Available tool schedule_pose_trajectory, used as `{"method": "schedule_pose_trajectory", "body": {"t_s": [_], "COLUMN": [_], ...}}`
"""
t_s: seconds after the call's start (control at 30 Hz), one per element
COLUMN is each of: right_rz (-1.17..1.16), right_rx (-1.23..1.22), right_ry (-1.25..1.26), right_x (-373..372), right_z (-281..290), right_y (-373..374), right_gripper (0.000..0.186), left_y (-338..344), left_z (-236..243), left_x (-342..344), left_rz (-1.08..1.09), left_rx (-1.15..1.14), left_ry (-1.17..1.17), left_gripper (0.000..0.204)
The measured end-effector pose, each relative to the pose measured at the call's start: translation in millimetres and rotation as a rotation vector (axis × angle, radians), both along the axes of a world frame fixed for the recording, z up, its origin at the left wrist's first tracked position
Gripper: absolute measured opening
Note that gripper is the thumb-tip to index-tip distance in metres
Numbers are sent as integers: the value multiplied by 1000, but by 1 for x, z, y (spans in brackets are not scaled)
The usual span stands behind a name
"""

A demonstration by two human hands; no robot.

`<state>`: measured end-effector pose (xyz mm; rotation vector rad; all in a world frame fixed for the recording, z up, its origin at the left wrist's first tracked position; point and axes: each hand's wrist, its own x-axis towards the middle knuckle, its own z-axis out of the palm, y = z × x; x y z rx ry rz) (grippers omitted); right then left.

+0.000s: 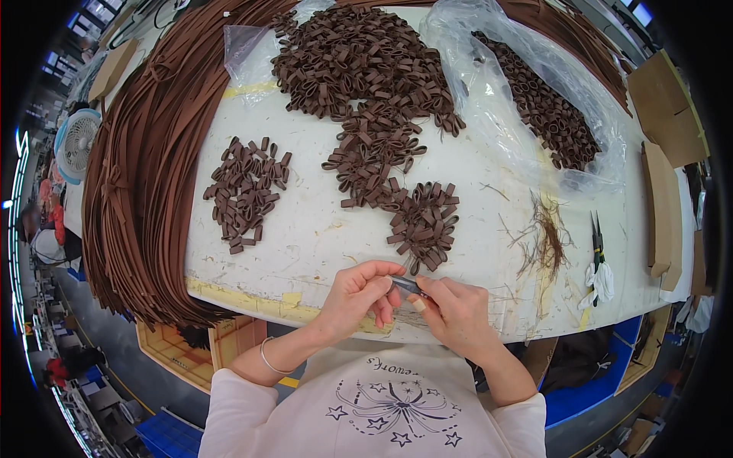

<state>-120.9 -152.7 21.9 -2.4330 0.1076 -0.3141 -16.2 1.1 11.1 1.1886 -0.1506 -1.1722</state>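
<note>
The head view shows both hands together at the near edge of the white table [321,229]. The left hand [355,294] and right hand [454,309] pinch a small dark loop piece [405,285] between them, its long axis running left to right, equally close to each. Just beyond lies the nearest of three loose piles of brown loops [424,221]; a fourth fills a clear plastic bag [496,114] far right. One pair of snips [596,237] lies right.
</note>
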Motion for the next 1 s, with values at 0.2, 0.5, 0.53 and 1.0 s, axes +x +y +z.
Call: {"method": "schedule_pose_trajectory", "body": {"t_s": [0.2,0.5,0.53,1.0], "right_rz": [-86,-104,-92,15], "right_rx": [704,1224,1271,1484], "right_ry": [230,532,544,591], "right_x": [-6,-1,1,3], "right_z": [-2,6,7,5], "right_y": [-9,-8,-9,-17], "right_gripper": [22,16,16,13], "left_y": [4,6,6,10], "left_z": [-4,-12,-13,-22], "left_x": [5,3,3,-1], "left_rz": [-93,-150,-150,-84], "left_rx": [-112,-137,-133,-263], "left_ry": [-128,-448,-504,-871], "left_gripper": [37,40,39,38]}}
